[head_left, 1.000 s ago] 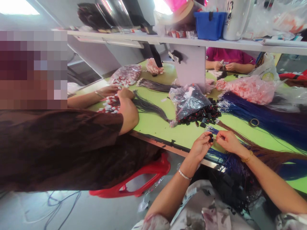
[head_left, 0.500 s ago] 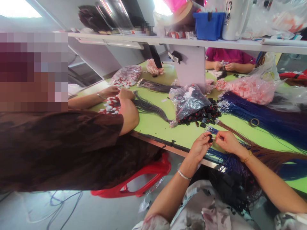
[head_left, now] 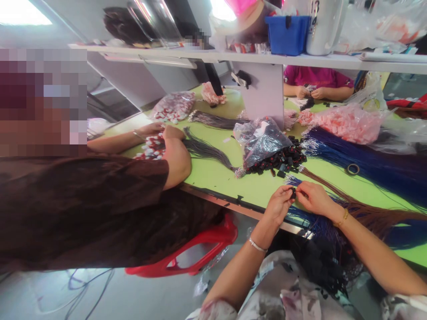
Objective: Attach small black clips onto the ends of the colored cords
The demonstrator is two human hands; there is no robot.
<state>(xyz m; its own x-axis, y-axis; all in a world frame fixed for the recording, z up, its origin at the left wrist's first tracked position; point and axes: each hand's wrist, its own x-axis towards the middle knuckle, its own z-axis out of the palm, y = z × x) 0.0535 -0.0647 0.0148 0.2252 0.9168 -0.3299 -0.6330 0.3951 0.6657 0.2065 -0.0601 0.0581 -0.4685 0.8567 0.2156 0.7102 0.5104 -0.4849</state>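
My left hand [head_left: 279, 203] pinches a small black connector housing [head_left: 293, 193] between thumb and fingertips, just above the table's front edge. Close against its right side is my right hand [head_left: 313, 198], fingers closed on a thin wire whose end is mostly hidden at the housing. Under and beside my right hand lie blue wires [head_left: 302, 215] with metal terminals and a bundle of brown wires [head_left: 358, 209]. Beyond both hands, a pile of black housings [head_left: 287, 160] spills from a clear plastic bag [head_left: 262, 142].
At left, a co-worker's arm [head_left: 176, 153] reaches over red and white connectors [head_left: 151, 149]; a red stool [head_left: 200, 246] stands below. A tape roll [head_left: 352, 169] rests near thick blue wires [head_left: 373, 155]. Overhead runs a shelf [head_left: 213, 55] with a blue bin [head_left: 287, 35]. Another person sits opposite.
My right hand has moved slightly left, closing the small gap to the black housing; the metal tip seen between them earlier is now hidden. My left hand stays almost in place.
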